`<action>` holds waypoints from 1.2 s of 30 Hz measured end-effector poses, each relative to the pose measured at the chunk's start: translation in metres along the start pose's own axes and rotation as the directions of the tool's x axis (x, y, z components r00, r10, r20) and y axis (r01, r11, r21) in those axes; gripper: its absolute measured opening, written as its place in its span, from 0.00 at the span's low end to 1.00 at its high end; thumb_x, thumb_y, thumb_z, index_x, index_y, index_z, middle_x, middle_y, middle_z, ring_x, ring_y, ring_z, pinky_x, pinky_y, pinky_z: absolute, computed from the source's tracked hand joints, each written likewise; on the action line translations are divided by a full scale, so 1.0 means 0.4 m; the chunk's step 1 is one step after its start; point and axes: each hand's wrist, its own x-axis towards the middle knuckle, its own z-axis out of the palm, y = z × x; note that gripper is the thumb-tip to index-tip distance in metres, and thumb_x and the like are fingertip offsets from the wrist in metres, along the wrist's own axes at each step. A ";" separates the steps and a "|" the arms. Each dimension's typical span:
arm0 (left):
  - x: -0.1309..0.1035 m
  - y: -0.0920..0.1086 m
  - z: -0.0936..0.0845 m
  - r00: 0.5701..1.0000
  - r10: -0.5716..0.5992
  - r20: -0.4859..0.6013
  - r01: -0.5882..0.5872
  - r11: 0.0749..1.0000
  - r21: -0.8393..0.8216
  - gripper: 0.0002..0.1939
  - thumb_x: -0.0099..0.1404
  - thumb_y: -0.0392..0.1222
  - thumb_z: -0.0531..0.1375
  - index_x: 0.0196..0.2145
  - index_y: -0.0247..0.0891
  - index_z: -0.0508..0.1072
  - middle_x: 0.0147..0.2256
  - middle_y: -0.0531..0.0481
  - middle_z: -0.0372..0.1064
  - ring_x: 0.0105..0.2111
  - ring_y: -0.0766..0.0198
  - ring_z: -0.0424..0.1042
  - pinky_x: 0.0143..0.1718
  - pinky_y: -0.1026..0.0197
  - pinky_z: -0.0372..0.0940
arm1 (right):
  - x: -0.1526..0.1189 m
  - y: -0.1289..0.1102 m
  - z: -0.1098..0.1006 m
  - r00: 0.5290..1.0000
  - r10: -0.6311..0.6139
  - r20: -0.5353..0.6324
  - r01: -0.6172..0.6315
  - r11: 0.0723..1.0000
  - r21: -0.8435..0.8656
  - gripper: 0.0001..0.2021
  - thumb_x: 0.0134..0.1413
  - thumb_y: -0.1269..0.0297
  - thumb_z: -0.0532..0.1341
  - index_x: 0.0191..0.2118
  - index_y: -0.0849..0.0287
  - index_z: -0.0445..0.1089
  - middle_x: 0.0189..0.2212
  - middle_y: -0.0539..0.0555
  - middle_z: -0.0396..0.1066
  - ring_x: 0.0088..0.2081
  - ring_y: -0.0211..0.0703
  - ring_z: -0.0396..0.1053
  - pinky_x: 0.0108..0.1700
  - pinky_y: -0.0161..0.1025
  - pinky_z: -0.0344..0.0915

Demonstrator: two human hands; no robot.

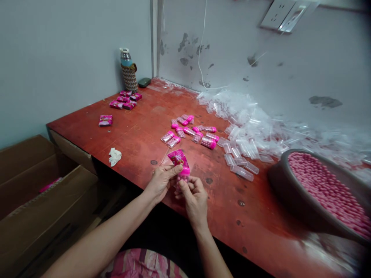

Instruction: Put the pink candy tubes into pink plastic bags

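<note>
Near the front edge of the table, both hands are closed on one small clear candy tube with a pink cap and pink balls inside. My left hand pinches a pink printed sleeve against the tube's capped end, thumb on top. Lower down, my right hand grips the tube's body between thumb and fingers, which partly hide it. Just beyond the hands lie several filled candy tubes with pink caps. Whether the sleeve is around the tube or only beside it, I cannot tell.
Clear unfilled tubes are heaped along the back wall. A dark basin of pink balls stands at right. Pink packs and a bottle are at left, beside crumpled tissue. Below left is a cardboard box.
</note>
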 end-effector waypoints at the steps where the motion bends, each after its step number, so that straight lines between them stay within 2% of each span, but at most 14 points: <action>1: 0.000 0.005 0.000 1.000 0.002 0.012 -0.002 1.000 0.026 0.13 0.49 0.44 0.63 0.21 0.30 0.68 0.17 0.50 0.65 0.15 0.70 0.63 0.16 0.67 0.57 | 0.001 0.001 -0.002 1.000 0.010 0.018 -0.010 1.000 0.014 0.09 0.48 0.61 0.60 0.33 0.59 0.60 0.20 0.46 0.65 0.20 0.34 0.65 0.21 0.31 0.65; 6: 0.002 0.023 -0.005 0.996 -0.009 0.090 -0.007 0.984 0.177 0.13 0.50 0.44 0.62 0.18 0.30 0.69 0.15 0.50 0.64 0.14 0.70 0.62 0.15 0.67 0.56 | 0.008 0.006 -0.015 0.988 0.071 0.137 -0.091 0.986 0.143 0.08 0.50 0.61 0.58 0.32 0.59 0.60 0.21 0.47 0.67 0.17 0.32 0.63 0.17 0.29 0.61; 10: -0.002 0.010 -0.008 0.996 0.027 0.090 -0.051 0.960 0.274 0.11 0.49 0.43 0.63 0.22 0.29 0.72 0.17 0.49 0.66 0.15 0.68 0.63 0.16 0.66 0.58 | 0.007 0.000 -0.015 1.000 -0.003 0.012 0.003 1.000 0.015 0.09 0.48 0.61 0.60 0.33 0.58 0.61 0.20 0.46 0.66 0.19 0.34 0.65 0.21 0.31 0.64; 12: -0.005 0.000 -0.005 0.995 0.016 0.094 -0.040 0.966 0.254 0.12 0.49 0.44 0.63 0.24 0.29 0.73 0.17 0.50 0.65 0.14 0.68 0.63 0.16 0.65 0.58 | 0.008 -0.004 -0.014 0.999 -0.042 -0.023 0.041 0.999 -0.035 0.09 0.47 0.61 0.60 0.33 0.58 0.61 0.20 0.46 0.66 0.20 0.34 0.65 0.22 0.31 0.64; 14: -0.008 -0.005 -0.001 0.994 -0.008 0.107 -0.014 0.979 0.205 0.12 0.49 0.45 0.62 0.25 0.29 0.73 0.16 0.51 0.65 0.13 0.68 0.62 0.15 0.65 0.57 | 0.009 -0.008 -0.014 0.999 -0.034 0.006 0.034 0.999 0.008 0.09 0.47 0.61 0.60 0.33 0.57 0.61 0.20 0.46 0.66 0.20 0.35 0.66 0.21 0.32 0.65; 18: -0.009 0.002 -0.001 1.000 0.009 0.002 -0.009 0.995 0.098 0.11 0.48 0.42 0.63 0.23 0.29 0.73 0.18 0.49 0.67 0.17 0.69 0.64 0.18 0.67 0.59 | 0.004 -0.008 -0.021 0.993 0.012 0.114 -0.029 0.989 0.148 0.12 0.48 0.63 0.60 0.39 0.56 0.61 0.26 0.48 0.70 0.26 0.38 0.69 0.29 0.36 0.68; 21: -0.012 0.003 -0.009 0.999 -0.004 -0.038 0.006 0.999 0.039 0.11 0.47 0.41 0.64 0.24 0.29 0.74 0.22 0.47 0.69 0.20 0.68 0.66 0.22 0.66 0.62 | -0.001 -0.002 -0.029 0.992 0.019 0.123 -0.040 0.985 0.167 0.11 0.48 0.66 0.61 0.39 0.57 0.62 0.28 0.50 0.71 0.28 0.38 0.70 0.33 0.38 0.68; 26: -0.032 -0.005 -0.025 0.999 0.027 -0.022 -0.027 0.999 0.041 0.10 0.48 0.40 0.64 0.23 0.28 0.73 0.21 0.47 0.68 0.22 0.67 0.67 0.24 0.65 0.63 | 0.006 0.002 -0.017 0.997 0.008 0.076 -0.023 0.980 0.198 0.09 0.47 0.68 0.61 0.36 0.58 0.62 0.24 0.48 0.71 0.25 0.37 0.70 0.31 0.37 0.68; 32: -0.054 0.000 -0.038 0.997 0.082 -0.007 -0.081 0.993 0.089 0.09 0.50 0.40 0.63 0.26 0.29 0.74 0.20 0.50 0.66 0.19 0.71 0.63 0.22 0.67 0.60 | 0.011 -0.005 0.017 0.999 0.020 0.042 -0.026 0.988 0.152 0.08 0.46 0.67 0.62 0.35 0.58 0.65 0.25 0.49 0.71 0.24 0.36 0.69 0.30 0.35 0.67; 36: -0.057 -0.007 -0.036 1.000 0.010 0.010 -0.010 0.998 0.064 0.09 0.49 0.40 0.63 0.24 0.28 0.74 0.19 0.50 0.66 0.19 0.72 0.64 0.24 0.68 0.61 | 0.015 0.006 0.023 0.998 0.044 0.053 -0.054 0.975 0.215 0.08 0.45 0.68 0.63 0.34 0.59 0.65 0.25 0.48 0.71 0.23 0.34 0.69 0.29 0.32 0.66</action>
